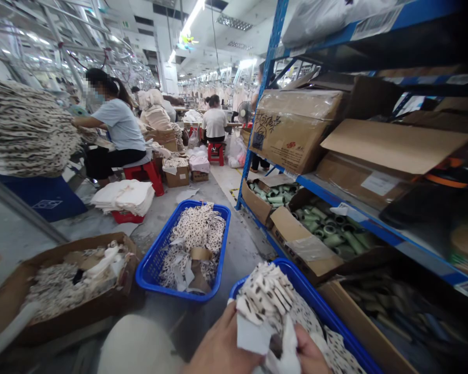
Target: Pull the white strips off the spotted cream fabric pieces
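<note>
Bundle of spotted fabric strips held over the near blue basket, long axis running up and away from both hands. Left hand clamps its lower edge and a white tag; right hand pinches cloth just beside. Second blue basket lies ahead-left.

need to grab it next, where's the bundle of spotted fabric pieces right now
In the head view it sits bottom centre: the bundle is gripped by the left hand and right hand, over the nearer blue basket.
</note>
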`<state>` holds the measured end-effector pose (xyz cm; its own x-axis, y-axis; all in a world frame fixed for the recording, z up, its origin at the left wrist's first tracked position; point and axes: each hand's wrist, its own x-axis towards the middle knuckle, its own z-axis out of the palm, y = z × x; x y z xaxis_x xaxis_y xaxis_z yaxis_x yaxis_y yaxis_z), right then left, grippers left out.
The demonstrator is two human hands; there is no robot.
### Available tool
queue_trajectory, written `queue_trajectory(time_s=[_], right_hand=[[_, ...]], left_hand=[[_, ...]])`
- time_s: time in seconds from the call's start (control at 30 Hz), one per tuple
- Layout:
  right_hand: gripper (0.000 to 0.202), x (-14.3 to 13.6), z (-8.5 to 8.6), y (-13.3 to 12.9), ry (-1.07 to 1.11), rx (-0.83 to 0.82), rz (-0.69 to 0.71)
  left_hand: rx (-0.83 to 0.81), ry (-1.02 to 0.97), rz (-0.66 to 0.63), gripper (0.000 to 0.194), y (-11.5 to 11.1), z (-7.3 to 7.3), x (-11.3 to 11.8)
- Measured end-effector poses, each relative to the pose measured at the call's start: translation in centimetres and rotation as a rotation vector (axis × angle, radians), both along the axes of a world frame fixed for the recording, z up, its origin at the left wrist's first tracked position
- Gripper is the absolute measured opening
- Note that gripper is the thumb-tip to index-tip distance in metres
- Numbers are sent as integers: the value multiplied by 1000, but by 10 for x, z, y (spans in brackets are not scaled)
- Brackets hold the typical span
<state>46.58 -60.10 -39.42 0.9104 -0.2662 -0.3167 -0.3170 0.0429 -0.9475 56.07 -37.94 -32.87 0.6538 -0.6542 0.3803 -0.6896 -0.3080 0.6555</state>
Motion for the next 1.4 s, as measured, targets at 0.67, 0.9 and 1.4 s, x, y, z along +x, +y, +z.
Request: queue_trajectory(time_s=[0.67, 0.9, 1.4], right_hand=[[72, 33, 26, 55, -168, 147, 144], [83, 28, 27, 31, -122, 69, 396], [87, 32, 43, 27, -135, 66, 480]], left_hand=[[241, -112, -192, 31, 31, 64, 47], [215, -325, -167, 13, 26, 58, 49], [73, -487, -75, 8, 23, 54, 44]])
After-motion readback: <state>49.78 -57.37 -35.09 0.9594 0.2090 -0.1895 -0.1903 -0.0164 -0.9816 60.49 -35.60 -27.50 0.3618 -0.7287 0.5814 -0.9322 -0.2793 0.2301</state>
